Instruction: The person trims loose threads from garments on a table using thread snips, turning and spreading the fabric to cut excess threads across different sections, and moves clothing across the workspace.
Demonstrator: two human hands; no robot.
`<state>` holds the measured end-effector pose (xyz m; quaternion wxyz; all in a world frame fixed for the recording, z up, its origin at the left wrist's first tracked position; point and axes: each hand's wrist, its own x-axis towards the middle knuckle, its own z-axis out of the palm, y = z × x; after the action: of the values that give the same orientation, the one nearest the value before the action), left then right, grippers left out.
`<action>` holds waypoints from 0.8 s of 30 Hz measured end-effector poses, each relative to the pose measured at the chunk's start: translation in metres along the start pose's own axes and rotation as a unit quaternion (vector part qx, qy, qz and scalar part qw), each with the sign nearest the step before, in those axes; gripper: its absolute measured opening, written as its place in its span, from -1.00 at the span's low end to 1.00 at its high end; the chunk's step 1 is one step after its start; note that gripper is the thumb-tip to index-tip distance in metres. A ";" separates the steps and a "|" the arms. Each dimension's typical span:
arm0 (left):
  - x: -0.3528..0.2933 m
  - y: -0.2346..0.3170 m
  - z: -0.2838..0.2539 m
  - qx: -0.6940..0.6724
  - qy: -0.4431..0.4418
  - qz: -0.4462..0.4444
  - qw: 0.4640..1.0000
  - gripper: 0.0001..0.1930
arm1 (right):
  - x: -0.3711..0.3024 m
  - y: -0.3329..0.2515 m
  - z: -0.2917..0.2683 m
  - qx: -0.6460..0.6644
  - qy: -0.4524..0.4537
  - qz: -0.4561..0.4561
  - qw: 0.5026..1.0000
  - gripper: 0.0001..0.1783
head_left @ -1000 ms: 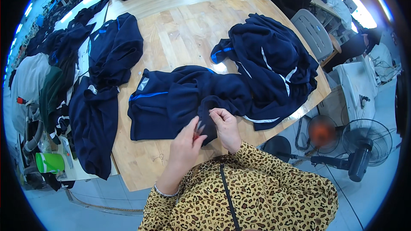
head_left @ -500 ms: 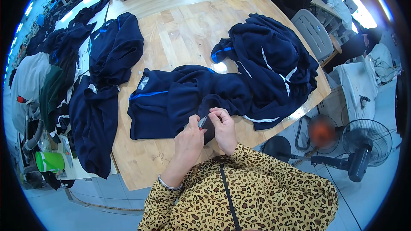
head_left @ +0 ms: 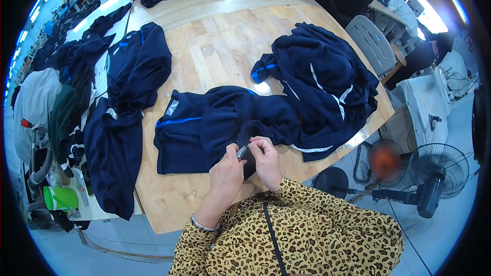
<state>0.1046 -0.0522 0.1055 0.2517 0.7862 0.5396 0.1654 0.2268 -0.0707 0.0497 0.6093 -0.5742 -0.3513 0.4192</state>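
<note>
A dark navy garment [head_left: 202, 130] with a blue stripe and a small pale label lies across the near part of the table. My left hand [head_left: 226, 174] is closed around what look like small thread snips [head_left: 242, 152]; only their silvery blades show between the fingers. Close beside it, my right hand [head_left: 267, 164] pinches the near edge of the garment, thumb and forefinger together at the blade tips. Whether a loose thread is in that pinch is too small to see. Dark cloth hangs between the two hands.
A heaped navy garment [head_left: 327, 76] with white piping lies at the right. More navy garments [head_left: 115, 153] drape over the left edge. A grey chair [head_left: 371, 41] and a black fan [head_left: 434, 174] stand right of the wooden table [head_left: 215, 41]; a green bucket [head_left: 60, 198] is at lower left.
The whole scene sits slightly lower in the picture. Both hands stay together at the garment's near edge, and the snips' blades show a little more upright.
</note>
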 end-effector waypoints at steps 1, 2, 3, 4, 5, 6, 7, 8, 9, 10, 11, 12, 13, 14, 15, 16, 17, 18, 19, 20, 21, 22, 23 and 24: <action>0.001 -0.001 0.000 0.000 0.002 0.001 1.000 -0.63 | 0.000 0.001 0.000 -0.015 0.000 -0.009 1.000 -0.91; 0.001 -0.002 0.001 -0.009 -0.001 -0.006 1.000 -0.62 | -0.001 0.002 0.000 -0.031 0.000 -0.016 0.999 -0.91; 0.001 -0.003 0.002 -0.018 -0.004 -0.014 1.000 -0.61 | -0.001 0.002 0.000 -0.031 0.000 -0.015 0.999 -0.91; 0.001 -0.003 0.002 -0.019 -0.005 -0.015 1.000 -0.61 | 0.000 0.002 0.000 -0.031 -0.004 -0.019 0.999 -0.91; 0.002 -0.003 0.002 -0.023 -0.007 -0.019 1.000 -0.60 | 0.000 0.002 -0.001 -0.031 -0.008 -0.021 0.999 -0.90; 0.002 -0.003 0.001 -0.027 -0.009 -0.023 0.999 -0.60 | 0.001 0.002 0.000 -0.031 -0.008 -0.019 0.999 -0.90; 0.001 -0.004 0.001 -0.027 -0.011 -0.025 0.999 -0.60 | 0.001 0.003 0.002 0.007 0.014 -0.001 1.000 -0.89; 0.001 -0.004 -0.001 -0.040 0.003 -0.019 0.999 -0.60 | 0.002 0.004 0.002 0.046 0.037 0.016 0.998 -0.88; 0.001 -0.004 -0.004 -0.053 0.017 -0.013 0.998 -0.59 | 0.003 0.007 0.001 0.093 0.035 0.065 0.993 -0.88; 0.000 -0.004 -0.008 -0.053 0.017 -0.014 0.998 -0.59 | 0.003 0.008 0.000 0.093 0.035 0.065 0.993 -0.88; -0.001 -0.003 -0.012 -0.043 0.013 -0.015 0.999 -0.59 | 0.003 0.006 0.000 0.111 0.033 0.089 0.989 -0.88; -0.001 -0.003 -0.015 -0.032 0.009 -0.016 0.999 -0.59 | 0.003 0.004 0.000 0.129 0.031 0.112 0.985 -0.88; -0.002 -0.002 -0.015 -0.033 0.008 -0.017 0.999 -0.59 | 0.003 0.003 0.000 0.129 0.031 0.113 0.985 -0.88; -0.004 -0.002 -0.016 -0.028 0.019 0.005 0.999 -0.58 | 0.003 0.002 0.002 0.133 0.032 0.112 0.984 -0.88; -0.005 -0.003 -0.017 -0.022 0.029 0.026 0.999 -0.58 | 0.002 0.001 0.003 0.137 0.035 0.112 0.984 -0.89; -0.006 -0.003 -0.016 -0.022 0.029 0.024 0.999 -0.58 | 0.002 0.001 0.004 0.137 0.033 0.113 0.984 -0.89; -0.006 -0.003 -0.015 -0.009 0.019 0.039 0.999 -0.59 | 0.001 0.002 0.004 0.136 0.033 0.109 0.984 -0.89; -0.006 -0.002 -0.013 0.003 0.010 0.053 0.999 -0.59 | 0.001 0.004 0.003 0.135 0.034 0.105 0.985 -0.89; -0.006 -0.001 -0.013 0.003 0.010 0.053 0.999 -0.59 | 0.001 0.007 0.003 0.135 0.034 0.105 0.985 -0.89; -0.005 0.000 -0.012 0.005 0.007 0.050 0.999 -0.60 | 0.001 0.010 0.003 0.114 0.027 0.073 0.990 -0.90; -0.004 0.001 -0.011 0.008 0.004 0.047 0.999 -0.60 | 0.001 0.013 0.002 0.092 0.021 0.040 0.995 -0.90; -0.004 0.002 -0.010 0.008 0.004 0.047 0.999 -0.60 | 0.001 0.014 0.001 0.092 0.021 0.040 0.995 -0.90; -0.003 0.001 -0.008 0.012 0.002 0.043 0.999 -0.61 | 0.000 0.013 0.001 0.075 0.013 0.030 0.997 -0.91; -0.002 0.001 -0.007 0.016 0.000 0.039 0.999 -0.62 | 0.000 0.011 0.001 0.058 0.004 0.020 0.998 -0.91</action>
<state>0.1009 -0.0531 0.1120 0.2325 0.8105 0.5114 0.1658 0.2242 -0.0706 0.0393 0.6343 -0.5466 -0.3126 0.4484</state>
